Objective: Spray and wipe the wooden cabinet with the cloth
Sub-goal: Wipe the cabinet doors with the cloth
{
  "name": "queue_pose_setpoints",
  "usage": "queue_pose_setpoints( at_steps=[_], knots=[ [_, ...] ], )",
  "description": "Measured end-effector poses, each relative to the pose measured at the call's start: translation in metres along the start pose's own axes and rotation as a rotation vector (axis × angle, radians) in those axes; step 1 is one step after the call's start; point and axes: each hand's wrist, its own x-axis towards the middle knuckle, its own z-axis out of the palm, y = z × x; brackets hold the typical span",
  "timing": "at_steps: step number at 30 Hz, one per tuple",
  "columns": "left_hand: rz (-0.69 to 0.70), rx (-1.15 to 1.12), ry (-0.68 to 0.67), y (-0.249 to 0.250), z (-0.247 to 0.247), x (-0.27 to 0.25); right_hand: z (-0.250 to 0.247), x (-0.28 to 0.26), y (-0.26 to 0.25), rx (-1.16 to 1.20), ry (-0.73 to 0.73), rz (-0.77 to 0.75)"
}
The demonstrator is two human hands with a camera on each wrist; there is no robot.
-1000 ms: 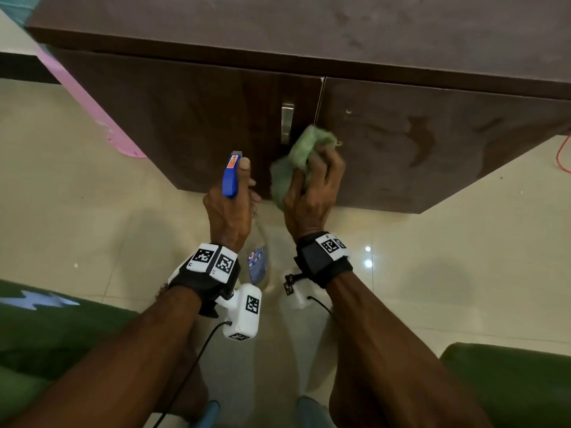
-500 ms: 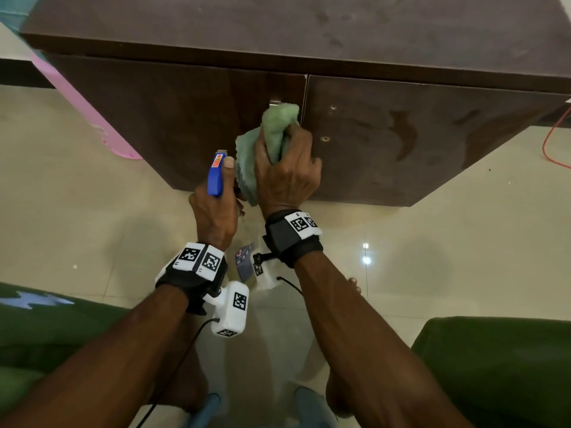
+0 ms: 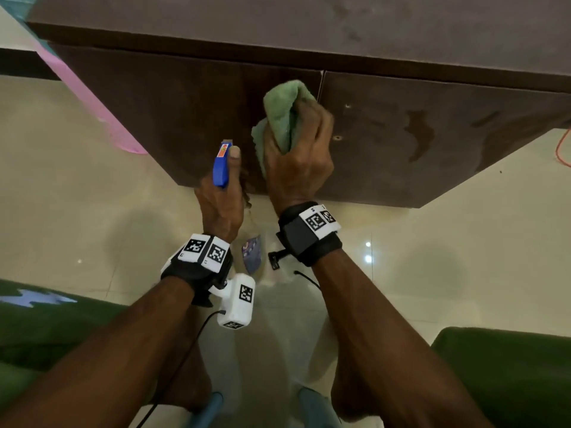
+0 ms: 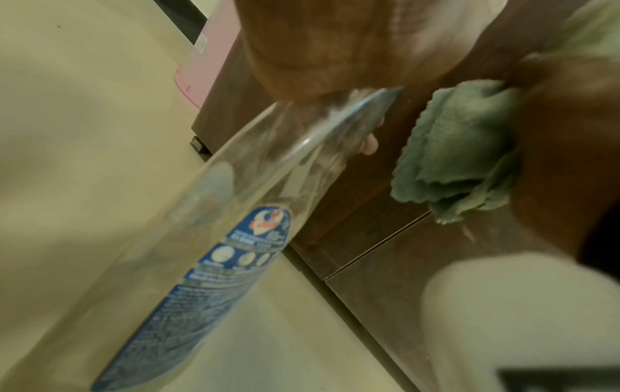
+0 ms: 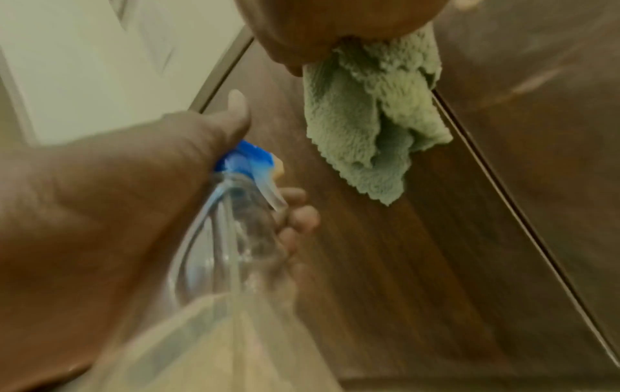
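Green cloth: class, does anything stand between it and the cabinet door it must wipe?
Nothing visible. The right hand holds the green cloth against the cabinet door beside the seam; the spray bottle in the left hand sits off to the side.

Head looks down; wrist views close — all share cabinet (image 3: 191, 118).

Dim warm light, glare spots on floor (image 3: 367, 251), blurred wrist views

— What sort of place is this?
— A home, by the look of it: glossy cream floor tiles (image 3: 92, 211), a dark wooden cabinet (image 3: 185, 112) across the top of the frame.
— Anything else?
— Green upholstered seating (image 3: 509, 381) in both lower corners.
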Motion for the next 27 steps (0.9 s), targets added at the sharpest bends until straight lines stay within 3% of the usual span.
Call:
queue_pose_setpoints(
  at_steps=[6, 8, 13, 19, 27],
  knots=[
    [0.003, -0.024, -0.068, -0.011, -0.007, 0.007, 0.004, -0.057, 0.050, -0.188, -0.269, 0.053],
    [-0.002, -0.031, -0.058, -0.013, -0.010, 0.004, -0.005, -0.076, 0.061, -0.144, -0.301, 0.095],
    [-0.026, -0.035, -0.017, -0.008, -0.007, 0.007, -0.005, -0.038, 0.024, 0.126, -0.064, 0.119],
    [-0.028, -0.011, -0.027, -0.007, -0.004, 0.002, 0.005, -0.018, -0.005, 0.120, 0.009, 0.187],
    [-0.009, 0.053, -0.034, -0.013, -0.008, -0.001, 0.005, -0.008, -0.004, 0.072, 0.033, 0.224]
  ],
)
